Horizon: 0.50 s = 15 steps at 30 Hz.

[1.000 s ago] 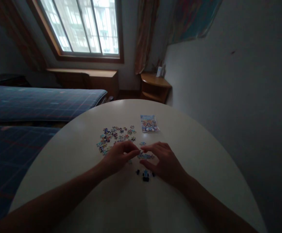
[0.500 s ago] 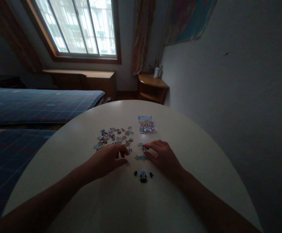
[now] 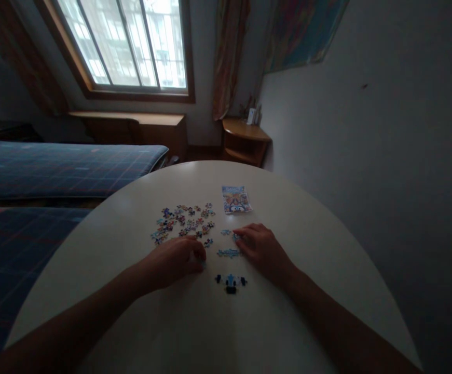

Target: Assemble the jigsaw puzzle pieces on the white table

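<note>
My left hand [image 3: 181,258] is closed at the fingertips on a small pale puzzle piece [image 3: 203,264], low over the table. My right hand [image 3: 257,245] has its thumb and fingers drawn together on a light-blue puzzle piece [image 3: 235,237], partly hidden by the fingertips. Just left of it lies another light-blue piece [image 3: 226,232]. A joined light-blue strip of pieces [image 3: 229,253] runs between the hands. Nearer to me is a joined black, white and blue section [image 3: 231,283]. Loose mixed pieces [image 3: 189,224] are spread beyond my left hand.
A picture sheet or packet [image 3: 236,199] with a colourful cartoon print lies farther back on the round white table [image 3: 288,208]. To the left stands a bed with a blue plaid mattress [image 3: 66,166]. A wooden corner shelf [image 3: 245,130] is beyond the table, and a wall rises on the right.
My left thumb and fingers have closed together on the pale piece. My right fingertips have shifted slightly right and drawn closer, with the light-blue piece moving along.
</note>
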### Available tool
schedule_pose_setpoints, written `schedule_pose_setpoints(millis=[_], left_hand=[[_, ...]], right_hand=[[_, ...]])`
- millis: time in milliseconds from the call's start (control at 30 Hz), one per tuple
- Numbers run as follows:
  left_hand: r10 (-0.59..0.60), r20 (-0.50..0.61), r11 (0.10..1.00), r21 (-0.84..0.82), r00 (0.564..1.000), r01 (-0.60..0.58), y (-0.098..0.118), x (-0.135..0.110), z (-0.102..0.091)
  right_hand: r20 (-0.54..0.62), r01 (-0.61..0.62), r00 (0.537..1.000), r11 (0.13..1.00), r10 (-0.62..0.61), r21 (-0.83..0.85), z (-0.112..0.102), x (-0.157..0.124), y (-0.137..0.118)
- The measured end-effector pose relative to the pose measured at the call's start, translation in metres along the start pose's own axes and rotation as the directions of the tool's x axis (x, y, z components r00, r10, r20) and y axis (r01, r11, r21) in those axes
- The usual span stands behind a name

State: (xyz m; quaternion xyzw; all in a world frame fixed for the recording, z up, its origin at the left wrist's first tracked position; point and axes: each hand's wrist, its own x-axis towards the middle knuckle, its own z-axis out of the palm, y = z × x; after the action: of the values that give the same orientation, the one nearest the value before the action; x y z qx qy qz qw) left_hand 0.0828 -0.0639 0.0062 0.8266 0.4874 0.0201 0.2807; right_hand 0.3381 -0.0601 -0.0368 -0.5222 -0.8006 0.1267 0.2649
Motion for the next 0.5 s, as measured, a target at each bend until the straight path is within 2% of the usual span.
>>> schedule_pose_setpoints(millis=[367, 500], left_hand=[[0.033, -0.019, 0.999, 0.001, 0.999, -0.033, -0.0032, -0.0006, 0.0028], [-0.021, -0.005, 1.000, -0.011, 1.000, 0.021, -0.0024, -0.0007, 0.0032]], right_hand=[[-0.019, 0.022, 1.000, 1.000, -0.023, -0.014, 0.0031, -0.0010, 0.0016], [-0.029, 0.021, 0.999, 0.999, -0.022, -0.027, 0.0026, -0.0009, 0.0006]])
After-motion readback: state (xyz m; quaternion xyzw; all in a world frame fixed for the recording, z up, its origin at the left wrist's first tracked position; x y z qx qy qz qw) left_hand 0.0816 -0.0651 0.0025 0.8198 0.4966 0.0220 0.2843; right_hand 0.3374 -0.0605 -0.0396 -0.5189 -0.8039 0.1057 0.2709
